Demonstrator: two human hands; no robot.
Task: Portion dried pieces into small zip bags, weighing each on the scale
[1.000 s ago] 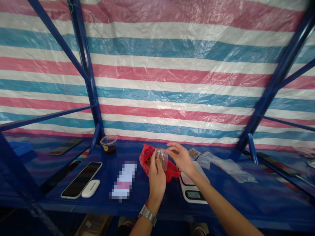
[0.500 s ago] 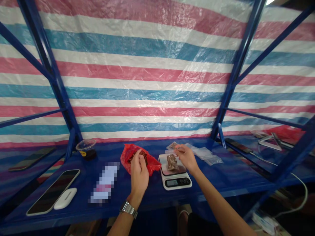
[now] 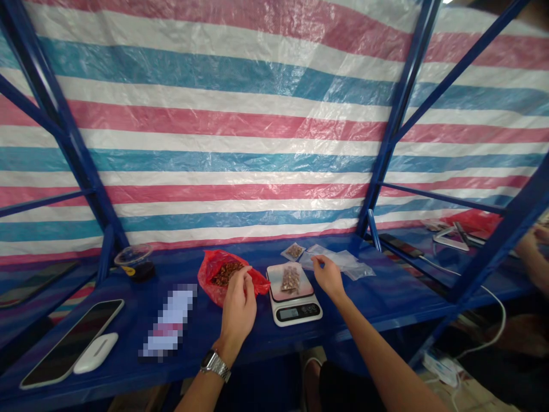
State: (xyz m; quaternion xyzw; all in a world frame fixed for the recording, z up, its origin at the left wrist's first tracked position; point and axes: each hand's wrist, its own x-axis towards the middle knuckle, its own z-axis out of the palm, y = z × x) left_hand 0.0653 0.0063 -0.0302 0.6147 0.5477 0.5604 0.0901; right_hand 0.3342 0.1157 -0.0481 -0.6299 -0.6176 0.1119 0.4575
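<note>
A small clear bag of brown bits (image 3: 290,280) lies on the plate of a white digital scale (image 3: 299,312). To its left is an open red plastic bag (image 3: 209,269) holding loose brown pieces (image 3: 227,272). My left hand (image 3: 239,303) is over the red bag's right edge, fingers closed together; whatever they hold, if anything, is hidden. Right of the scale, my right hand (image 3: 329,278) is apart from the bag on it. Its thumb and fingers are pinched beside flat clear bags (image 3: 343,260); I cannot tell whether they touch one. A second filled clear bag (image 3: 293,251) lies behind the scale.
On the left of the blue shelf (image 3: 128,320) are a phone (image 3: 72,343), a white earbud case (image 3: 96,353), a blurred-out item (image 3: 169,323) and a lidded cup (image 3: 136,263). Blue metal posts (image 3: 388,131) frame the striped sheet. A person's arm (image 3: 534,257) shows far right.
My right hand has left the filled bag on the scale and moved off to the right. The second filled bag behind is now uncovered. The view has shifted slightly right.
</note>
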